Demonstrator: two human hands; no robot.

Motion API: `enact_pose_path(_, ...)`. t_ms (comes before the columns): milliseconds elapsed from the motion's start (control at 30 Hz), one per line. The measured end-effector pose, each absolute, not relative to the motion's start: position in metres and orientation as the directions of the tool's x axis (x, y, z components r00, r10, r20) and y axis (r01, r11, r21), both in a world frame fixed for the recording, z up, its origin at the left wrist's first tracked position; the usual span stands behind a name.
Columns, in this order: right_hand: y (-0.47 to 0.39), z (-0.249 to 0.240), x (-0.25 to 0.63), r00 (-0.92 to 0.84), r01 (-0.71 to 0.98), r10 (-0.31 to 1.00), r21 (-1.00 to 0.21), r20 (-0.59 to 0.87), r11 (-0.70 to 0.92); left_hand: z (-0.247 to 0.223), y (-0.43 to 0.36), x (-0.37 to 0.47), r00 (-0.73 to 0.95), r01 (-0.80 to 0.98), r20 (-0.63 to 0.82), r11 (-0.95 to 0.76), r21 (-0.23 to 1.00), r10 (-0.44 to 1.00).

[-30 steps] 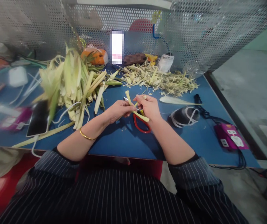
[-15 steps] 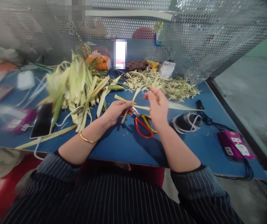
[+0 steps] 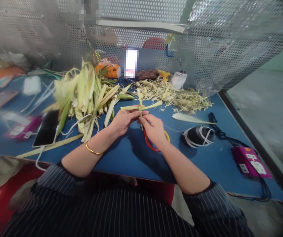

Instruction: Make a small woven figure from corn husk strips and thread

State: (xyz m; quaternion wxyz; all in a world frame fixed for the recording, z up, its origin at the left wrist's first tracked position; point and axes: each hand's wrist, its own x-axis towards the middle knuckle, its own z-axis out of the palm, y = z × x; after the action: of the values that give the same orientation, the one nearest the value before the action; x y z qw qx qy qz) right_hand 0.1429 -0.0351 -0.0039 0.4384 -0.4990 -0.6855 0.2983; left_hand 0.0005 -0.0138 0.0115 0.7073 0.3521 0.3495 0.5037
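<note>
Several pale green leaf strips, much like husk, form a cross point(image 3: 140, 107) above the middle of the table. My left hand point(image 3: 126, 121) pinches the cross from the left, thumb near its centre. From the right, my right hand point(image 3: 153, 129) closes its fingers on the strip that points down towards me. Both sets of fingertips nearly meet just below the crossing. Under my right hand lie scissors point(image 3: 148, 142) with one red and one yellow handle; their blades are hidden. A thin thread runs from near my right hand towards a dark spool point(image 3: 198, 135) wound with white cord.
On the left lies a heap of long leaves point(image 3: 84, 89), with a phone point(image 3: 46, 127) on a white cable. Leaf scraps point(image 3: 176, 95) spread at the back right. A single leaf point(image 3: 189, 118) and a purple power strip point(image 3: 250, 161) are on the right. Perforated mesh point(image 3: 141, 36) stands behind.
My right hand has come down and left from the raised strip to the crossing. The cross has turned upright, and the scissors are now more covered. The view has shifted slightly.
</note>
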Motion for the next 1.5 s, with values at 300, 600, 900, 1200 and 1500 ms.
enact_pose_path(300,-0.035,0.0,0.145,-0.204,0.389,0.923,-0.838,0.325,0.381,0.011,-0.014,0.002,0.167,-0.507,-0.159,0.223,0.833,0.973)
enact_pose_path(600,-0.029,0.002,0.156,-0.034,0.537,0.939,-0.786,0.343,0.306,0.028,-0.009,-0.021,0.379,-0.452,-0.209,0.377,0.809,0.902)
enact_pose_path(900,-0.021,0.011,0.168,-0.051,0.509,0.974,-0.833,0.221,0.216,0.024,-0.007,-0.021,0.314,-0.156,-0.311,0.372,0.915,0.897)
enact_pose_path(1200,-0.015,0.008,0.167,0.02,0.127,0.989,-0.982,0.143,0.14,0.012,-0.012,-0.012,0.55,0.011,-0.326,0.383,0.923,0.769)
enact_pose_path(1500,-0.018,-0.005,0.156,0.076,0.022,0.992,-0.995,0.101,0.1,0.005,-0.022,0.005,0.384,-0.035,-0.36,0.403,0.915,0.85)
